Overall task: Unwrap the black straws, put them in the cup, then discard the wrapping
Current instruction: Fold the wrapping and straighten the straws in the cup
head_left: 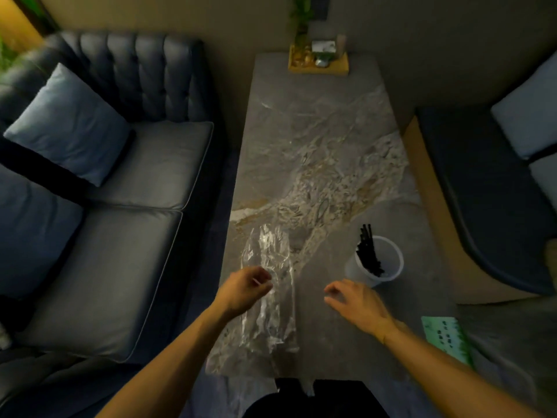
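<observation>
A bundle of black straws (368, 251) stands in a translucent white cup (391, 268) on the near right of the marble table (316, 140). The clear, crinkled plastic wrapping (271, 285) lies stretched along the table's near left side, and no straws show inside it. My left hand (245, 286) is at the wrapping's left edge with its fingers curled, pinching the plastic. My right hand (352, 298) hovers over the table to the right of the wrapping and just below the cup, fingers apart and holding nothing.
A dark blue sofa (120, 206) with a cushion (69, 125) runs along the left. A wooden tray (319, 66) with small items sits at the table's far end. A green card (446, 336) lies at the near right. Another seat (497, 206) is on the right.
</observation>
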{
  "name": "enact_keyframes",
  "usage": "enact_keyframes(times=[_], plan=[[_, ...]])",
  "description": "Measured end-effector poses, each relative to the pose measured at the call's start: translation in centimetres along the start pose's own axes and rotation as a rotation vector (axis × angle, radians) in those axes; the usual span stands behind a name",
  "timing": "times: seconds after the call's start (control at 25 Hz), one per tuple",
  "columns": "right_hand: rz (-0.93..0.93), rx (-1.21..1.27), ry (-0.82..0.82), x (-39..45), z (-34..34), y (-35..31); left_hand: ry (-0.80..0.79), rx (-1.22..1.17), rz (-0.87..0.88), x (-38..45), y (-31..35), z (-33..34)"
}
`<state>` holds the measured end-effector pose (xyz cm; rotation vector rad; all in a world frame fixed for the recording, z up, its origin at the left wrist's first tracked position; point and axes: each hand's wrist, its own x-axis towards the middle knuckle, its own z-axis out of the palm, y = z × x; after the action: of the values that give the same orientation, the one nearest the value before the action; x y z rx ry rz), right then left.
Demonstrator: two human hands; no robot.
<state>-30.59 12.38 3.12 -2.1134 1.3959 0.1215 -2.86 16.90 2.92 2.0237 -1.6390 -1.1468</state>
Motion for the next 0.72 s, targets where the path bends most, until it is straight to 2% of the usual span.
enact_keyframes(times=[0.12, 0.36, 0.52, 0.72], plan=[[-0.028, -0.136, -0.013, -2.8, -2.5, 2.5, -0.095, 0.236, 0.153, 1.3, 3.7, 1.2], [-0.001, -0.279, 0.055, -5.9, -7.4, 8.8, -0.075, 0.474, 0.337, 4.0, 10.5, 3.7], [-0.031, -0.155, 0.208, -6.2, -9.8, 12.9, -0.066, 0.522, 0.271, 4.6, 14.3, 4.1], [-0.123, -0.1, 0.109, -3.3, -10.2, 14.3, -0.019, 0.393, 0.168, 4.2, 17.8, 5.4]])
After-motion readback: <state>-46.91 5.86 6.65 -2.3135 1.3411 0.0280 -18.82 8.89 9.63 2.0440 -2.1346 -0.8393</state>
